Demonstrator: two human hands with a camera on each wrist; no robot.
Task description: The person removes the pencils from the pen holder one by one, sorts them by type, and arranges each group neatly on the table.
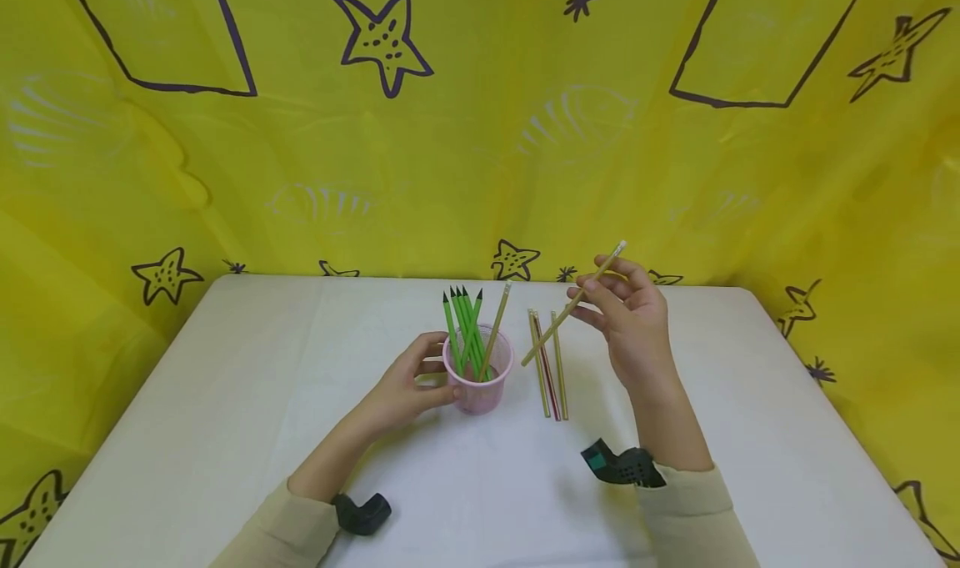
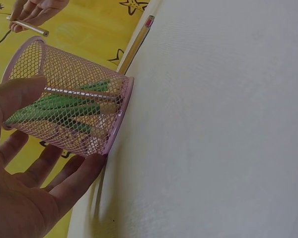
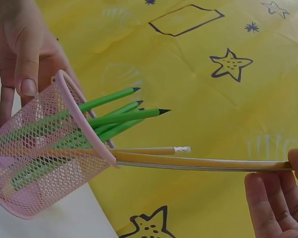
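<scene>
A pink mesh pencil cup [image 1: 480,399] stands upright on the table, and my left hand [image 1: 405,391] grips its left side, thumb in front and fingers behind. Inside are several green pencils [image 3: 124,119] with dark points up and one gold pencil [image 1: 496,328] with its white eraser up. My right hand [image 1: 632,322] pinches another gold pencil [image 1: 558,322] between thumb and fingers, right of the cup. This pencil slants, eraser end up, its lower end just beside the cup's rim. Whether it touches the rim I cannot tell.
Two gold pencils and a red pencil [image 1: 550,376] lie side by side on the white table [image 1: 300,368], right of the cup. Behind the table hangs a yellow sheet [image 1: 465,176] with dark star drawings. Each wrist bears a dark strapped device [image 1: 362,514].
</scene>
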